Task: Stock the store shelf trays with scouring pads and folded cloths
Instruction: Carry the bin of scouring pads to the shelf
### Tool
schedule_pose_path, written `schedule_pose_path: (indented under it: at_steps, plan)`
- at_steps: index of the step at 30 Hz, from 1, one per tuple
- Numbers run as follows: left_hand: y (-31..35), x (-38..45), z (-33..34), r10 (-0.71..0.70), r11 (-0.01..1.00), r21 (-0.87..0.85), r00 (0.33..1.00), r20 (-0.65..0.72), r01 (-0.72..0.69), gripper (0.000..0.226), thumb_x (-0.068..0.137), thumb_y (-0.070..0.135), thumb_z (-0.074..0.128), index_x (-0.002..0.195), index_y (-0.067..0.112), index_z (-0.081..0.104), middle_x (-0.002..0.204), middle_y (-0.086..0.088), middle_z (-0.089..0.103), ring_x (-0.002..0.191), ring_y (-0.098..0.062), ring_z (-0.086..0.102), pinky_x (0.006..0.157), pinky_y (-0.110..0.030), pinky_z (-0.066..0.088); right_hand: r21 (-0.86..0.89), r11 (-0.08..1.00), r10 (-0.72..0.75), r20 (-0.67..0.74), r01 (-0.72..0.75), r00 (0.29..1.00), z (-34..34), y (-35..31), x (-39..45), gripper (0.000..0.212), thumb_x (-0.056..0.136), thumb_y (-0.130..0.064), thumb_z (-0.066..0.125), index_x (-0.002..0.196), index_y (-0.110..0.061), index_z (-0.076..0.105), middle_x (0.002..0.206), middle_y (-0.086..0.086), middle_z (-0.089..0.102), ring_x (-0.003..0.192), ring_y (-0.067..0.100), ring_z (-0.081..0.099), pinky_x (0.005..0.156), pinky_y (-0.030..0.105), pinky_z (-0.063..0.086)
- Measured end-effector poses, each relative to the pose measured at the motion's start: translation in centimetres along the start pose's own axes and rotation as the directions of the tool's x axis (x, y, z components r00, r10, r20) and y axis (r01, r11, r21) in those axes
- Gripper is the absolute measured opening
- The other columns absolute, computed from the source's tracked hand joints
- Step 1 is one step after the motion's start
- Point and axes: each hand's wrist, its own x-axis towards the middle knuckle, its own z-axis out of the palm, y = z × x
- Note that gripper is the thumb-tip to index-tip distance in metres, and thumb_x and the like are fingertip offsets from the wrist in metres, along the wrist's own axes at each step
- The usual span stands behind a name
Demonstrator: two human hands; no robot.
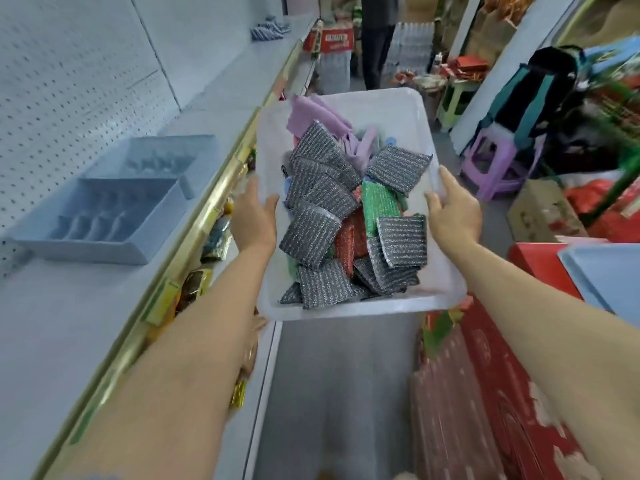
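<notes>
A translucent white bin [398, 109] hangs in front of me over the aisle floor. My left hand [254, 211] grips its left rim and my right hand [453, 209] grips its right rim. Inside lie several silver-grey scouring pads [311, 237], a green pad [379, 202], a red pad [346, 237] and crumpled purple cloths [311, 116] at the far end. On the white shelf to my left stand two pale blue divided trays, the nearer tray [100, 220] and the farther tray [156, 157].
The shelf [52, 323] has a gold front edge [194, 230], with packaged goods on the level below. Red cartons [485, 393] and a pale blue lid [606, 271] sit at my right. Purple stools [498, 161], boxes and a standing person [377, 39] crowd the far aisle.
</notes>
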Motion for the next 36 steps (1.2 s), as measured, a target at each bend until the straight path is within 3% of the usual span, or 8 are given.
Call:
schedule_pose_path:
  at_steps: [6,15,20,26,32,36]
  plan:
    - [1.6,10.9,5.7,-0.007,1.0,0.011,0.998,-0.061,0.008,0.056,0.097,0.036,0.055,0.147,0.019,0.038,0.136,-0.009,0.056,0.123,-0.028,0.053,0.097,-0.038,0.042,0.078,0.996,-0.032,-0.009,0.032,0.999,4.9,-1.9,12.9,0.05,0.095,-0.032,0.051,0.144,-0.03,0.037,0.113,0.015,0.064,0.107,0.033,0.058,0.091,0.038,0.044]
    - [1.2,25.2,11.6,-0.115,0.991,0.044,0.974,-0.195,0.126,0.055,0.097,0.039,0.054,0.147,0.024,0.037,0.127,-0.006,0.061,0.115,-0.026,0.056,0.094,-0.038,0.044,0.151,0.979,-0.148,0.07,0.136,0.987,13.8,-6.0,30.1,0.05,0.096,-0.032,0.051,0.144,-0.031,0.037,0.119,0.013,0.062,0.111,0.031,0.056,0.094,0.04,0.044]
    - [-1.8,33.9,13.7,-0.169,0.98,0.058,0.951,-0.258,0.189,0.055,0.095,0.041,0.056,0.145,0.024,0.04,0.121,-0.005,0.065,0.109,-0.028,0.06,0.091,-0.043,0.049,0.227,0.96,-0.195,0.133,0.162,0.972,20.6,-10.6,38.9,0.049,0.094,-0.034,0.052,0.142,-0.035,0.04,0.129,0.005,0.06,0.116,0.026,0.056,0.097,0.037,0.044]
    - [-4.9,43.0,13.9,-0.219,0.965,0.068,0.919,-0.328,0.254,0.055,0.095,0.039,0.058,0.145,0.024,0.041,0.125,-0.006,0.063,0.114,-0.028,0.058,0.095,-0.041,0.047,0.267,0.938,-0.274,0.184,0.22,0.944,28.7,-17.3,47.3,0.05,0.093,-0.033,0.054,0.142,-0.033,0.041,0.13,0.004,0.06,0.117,0.026,0.057,0.096,0.037,0.044]
    - [-7.7,49.2,13.5,-0.274,0.943,0.07,0.88,-0.388,0.324,0.052,0.092,0.038,0.06,0.141,0.023,0.046,0.114,-0.006,0.067,0.103,-0.026,0.062,0.087,-0.037,0.049,0.319,0.913,-0.342,0.265,0.252,0.902,35.2,-23.4,53.6,0.05,0.092,-0.033,0.055,0.14,-0.034,0.044,0.125,0.008,0.063,0.114,0.029,0.058,0.098,0.041,0.047]
    - [-9.7,52.4,13.4,-0.398,0.892,0.021,0.808,-0.434,0.451,0.05,0.086,0.035,0.06,0.135,0.028,0.05,0.094,-0.007,0.07,0.083,-0.025,0.065,0.075,-0.035,0.053,0.36,0.883,-0.428,0.35,0.302,0.833,40.2,-27.6,57.1,0.049,0.093,-0.029,0.055,0.141,-0.029,0.045,0.13,0.012,0.058,0.111,0.029,0.058,0.091,0.035,0.046]
